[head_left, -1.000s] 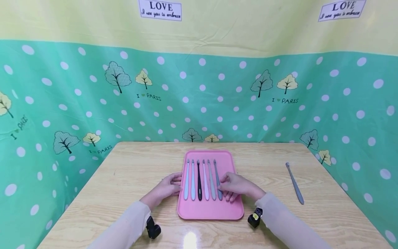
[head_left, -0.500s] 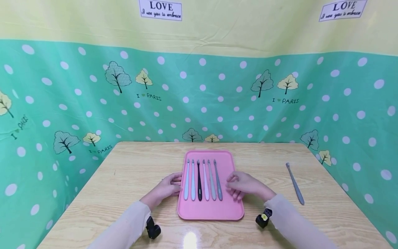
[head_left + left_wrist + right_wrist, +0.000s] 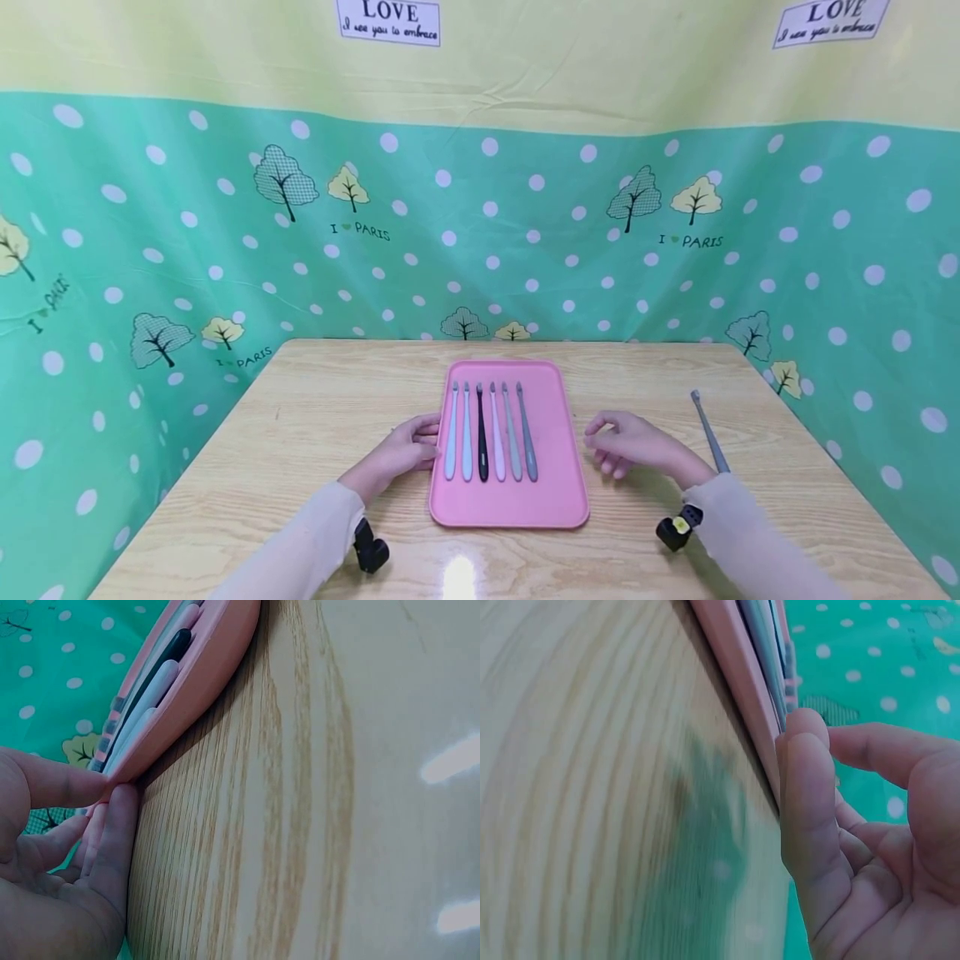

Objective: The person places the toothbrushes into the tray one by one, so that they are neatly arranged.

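On the wooden table lies a pink tray (image 3: 510, 507) with several toothbrushes in a row, heads toward the back. From left to right they include two pale blue ones, a black toothbrush (image 3: 482, 433), a pale pink toothbrush (image 3: 497, 433) and, at the right end, a grey-blue toothbrush (image 3: 527, 433). My left hand (image 3: 408, 446) pinches the tray's left rim between thumb and fingers, as the left wrist view shows. Just right of the tray, my right hand (image 3: 626, 442) hovers with loosely bent fingers and holds nothing. Another grey toothbrush (image 3: 708, 429) lies farther right, its handle end hidden by the right arm.
The light wooden table (image 3: 337, 375) reaches back to a green dotted curtain (image 3: 487, 250) that closes off the back and both sides. A black wrist camera (image 3: 371, 550) is strapped to the left wrist, and another camera (image 3: 675, 532) to the right.
My right hand has moved right, from beside the rightmost toothbrush out past the tray's right edge. The left hand stays at the left rim, and the row of toothbrushes looks unchanged.
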Motion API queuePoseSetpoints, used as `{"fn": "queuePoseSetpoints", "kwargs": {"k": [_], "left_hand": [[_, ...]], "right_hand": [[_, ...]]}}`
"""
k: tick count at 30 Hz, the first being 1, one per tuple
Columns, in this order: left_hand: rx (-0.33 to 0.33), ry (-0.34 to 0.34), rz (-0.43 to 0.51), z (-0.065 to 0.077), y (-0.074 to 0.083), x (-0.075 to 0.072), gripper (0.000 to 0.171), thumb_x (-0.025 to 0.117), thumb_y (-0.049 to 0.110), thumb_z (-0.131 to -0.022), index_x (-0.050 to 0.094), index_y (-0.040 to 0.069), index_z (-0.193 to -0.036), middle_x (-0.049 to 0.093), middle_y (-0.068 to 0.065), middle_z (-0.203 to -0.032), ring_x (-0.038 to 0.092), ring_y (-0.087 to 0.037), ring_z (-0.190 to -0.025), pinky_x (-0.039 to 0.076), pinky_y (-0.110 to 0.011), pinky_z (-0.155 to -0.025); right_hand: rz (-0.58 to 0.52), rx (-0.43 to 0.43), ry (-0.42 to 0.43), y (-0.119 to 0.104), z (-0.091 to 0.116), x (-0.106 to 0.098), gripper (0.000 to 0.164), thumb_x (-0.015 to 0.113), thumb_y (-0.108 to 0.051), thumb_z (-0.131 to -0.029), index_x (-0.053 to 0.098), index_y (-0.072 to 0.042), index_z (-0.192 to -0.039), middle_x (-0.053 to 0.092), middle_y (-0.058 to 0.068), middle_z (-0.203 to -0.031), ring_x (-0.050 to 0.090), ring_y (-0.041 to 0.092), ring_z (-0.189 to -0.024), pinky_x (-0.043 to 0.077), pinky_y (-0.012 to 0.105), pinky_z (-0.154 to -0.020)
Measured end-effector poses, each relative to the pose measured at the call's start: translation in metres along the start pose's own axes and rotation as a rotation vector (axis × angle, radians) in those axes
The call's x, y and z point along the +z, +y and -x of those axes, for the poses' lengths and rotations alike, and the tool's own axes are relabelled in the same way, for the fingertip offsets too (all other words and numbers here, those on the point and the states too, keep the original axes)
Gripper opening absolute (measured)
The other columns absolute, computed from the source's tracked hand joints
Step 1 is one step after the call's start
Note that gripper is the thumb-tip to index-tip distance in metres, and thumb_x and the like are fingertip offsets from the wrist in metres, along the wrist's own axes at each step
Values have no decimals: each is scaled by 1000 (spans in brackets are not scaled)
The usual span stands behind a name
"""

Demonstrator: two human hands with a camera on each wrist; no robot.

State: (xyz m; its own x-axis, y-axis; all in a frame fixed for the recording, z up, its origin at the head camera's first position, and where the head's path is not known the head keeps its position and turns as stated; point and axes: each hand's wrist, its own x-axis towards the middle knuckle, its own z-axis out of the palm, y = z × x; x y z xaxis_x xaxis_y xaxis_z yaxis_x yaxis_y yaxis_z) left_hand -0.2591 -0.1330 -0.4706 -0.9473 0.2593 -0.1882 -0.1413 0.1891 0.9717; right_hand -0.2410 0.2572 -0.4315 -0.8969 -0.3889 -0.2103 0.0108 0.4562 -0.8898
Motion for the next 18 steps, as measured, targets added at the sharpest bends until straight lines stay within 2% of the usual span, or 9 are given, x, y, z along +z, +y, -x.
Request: {"fn": "queuePoseSetpoints", "kwargs": {"k": [6,18], "left_hand": [[6,-16,4,-1,-1,-3,68,61,-8,-86,37,-5,-150,47,-23,-135,57,-30,-110,60,-37,-87],[2,-8,21,3,2,-2,68,61,-10,-85,38,-5,-149,48,-23,-134,58,-30,-109,60,-40,-87]], "right_hand": [[31,29,61,7,14,-21,38,61,-21,-99,53,8,-121,66,15,-83,64,19,-66,61,31,-56],[25,101,133,31,52,-75,52,60,-25,-100,43,12,-132,64,17,-95,65,21,-74,61,32,-61]]}}
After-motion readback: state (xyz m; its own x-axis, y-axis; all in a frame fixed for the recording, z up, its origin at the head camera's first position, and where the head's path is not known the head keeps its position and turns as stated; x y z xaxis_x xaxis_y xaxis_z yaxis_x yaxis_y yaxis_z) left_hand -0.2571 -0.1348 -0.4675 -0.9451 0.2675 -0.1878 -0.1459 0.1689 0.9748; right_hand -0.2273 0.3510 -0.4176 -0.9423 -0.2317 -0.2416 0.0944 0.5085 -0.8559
